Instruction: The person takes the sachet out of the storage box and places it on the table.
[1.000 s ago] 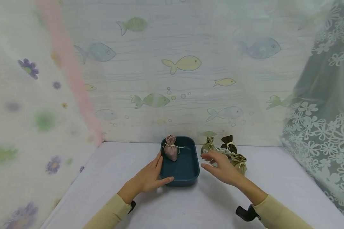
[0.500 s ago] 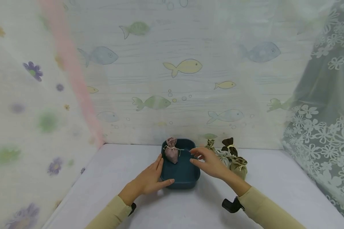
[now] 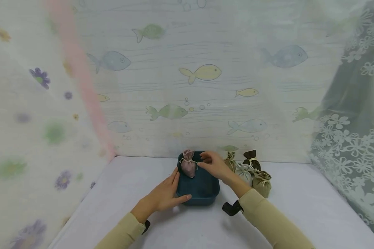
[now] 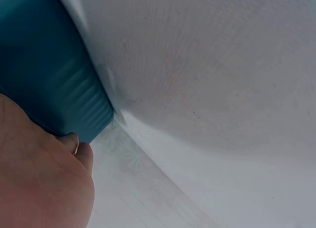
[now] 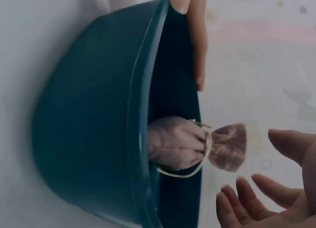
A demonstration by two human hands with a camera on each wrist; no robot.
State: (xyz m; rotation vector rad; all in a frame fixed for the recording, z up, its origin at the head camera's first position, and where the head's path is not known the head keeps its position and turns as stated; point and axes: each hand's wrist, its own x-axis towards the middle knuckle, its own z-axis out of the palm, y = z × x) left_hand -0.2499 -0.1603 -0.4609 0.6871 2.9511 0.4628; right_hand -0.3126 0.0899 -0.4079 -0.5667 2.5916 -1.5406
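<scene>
A dark teal basin (image 3: 195, 200) stands on the white table, with a pinkish-mauve drawstring pouch (image 3: 188, 168) upright in its far left part. A cream cord ties the pouch's neck, seen closely in the right wrist view. My left hand (image 3: 162, 193) rests along the basin's left side, fingers straight, thumb over the near rim. Over the basin's far right part is my right hand (image 3: 214, 166), fingertips close to the pouch's neck. In the right wrist view a gap shows between the right hand's thumb and fingers, with nothing in it.
To the basin's right stand several more pouches: an olive one (image 3: 230, 162) at the back, a dark brown one (image 3: 251, 159), a whitish one (image 3: 245, 173) and a khaki one (image 3: 261, 185). A fish-patterned curtain (image 3: 205, 103) hangs along the table's back edge.
My right hand has moved left, from beside the olive and whitish pouches to over the basin near the mauve pouch. The left hand stays at the basin's side.
</scene>
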